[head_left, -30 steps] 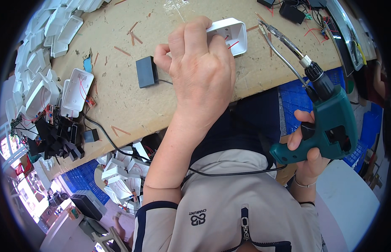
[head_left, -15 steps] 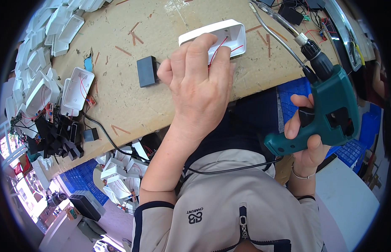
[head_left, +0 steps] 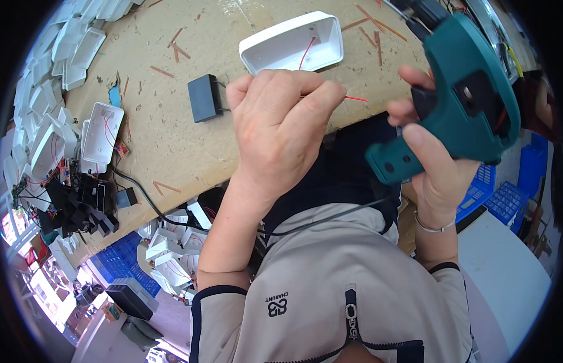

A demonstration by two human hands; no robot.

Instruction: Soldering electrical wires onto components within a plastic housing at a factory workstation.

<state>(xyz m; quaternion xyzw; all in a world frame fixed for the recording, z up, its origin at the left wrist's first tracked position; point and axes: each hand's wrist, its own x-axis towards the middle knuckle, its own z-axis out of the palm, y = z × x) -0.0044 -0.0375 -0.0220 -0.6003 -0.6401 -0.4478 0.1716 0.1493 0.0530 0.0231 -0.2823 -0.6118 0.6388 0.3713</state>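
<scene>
My left hand [head_left: 280,124] is closed over the near side of an open white plastic housing [head_left: 260,45], its fingers pinching a red wire [head_left: 356,98]. One end of the wire sticks out to the right past my index finger. Another stretch of red wire rises inside the housing; my fingers hide where the two meet. Just left of that hand lies a black rectangular box [head_left: 204,100] with thin dark leads. My right hand [head_left: 435,160] grips a green soldering gun [head_left: 475,91] by its handle, at the right. The gun's tip is cut off by the upper picture edge.
White housings [head_left: 42,97] are heaped along the left table edge, near a pile of black boxes [head_left: 91,202]. Thin brown strips [head_left: 378,48] lie scattered on the table [head_left: 190,154]. A black cable [head_left: 142,193] runs over its front edge. Blue crates [head_left: 505,193] stand lower right.
The soldering gun has come up and left, its tip leaving view. My left hand has drawn back from the housing's inside, its fingers now pinched on the red wire. The whole view has shifted slightly.
</scene>
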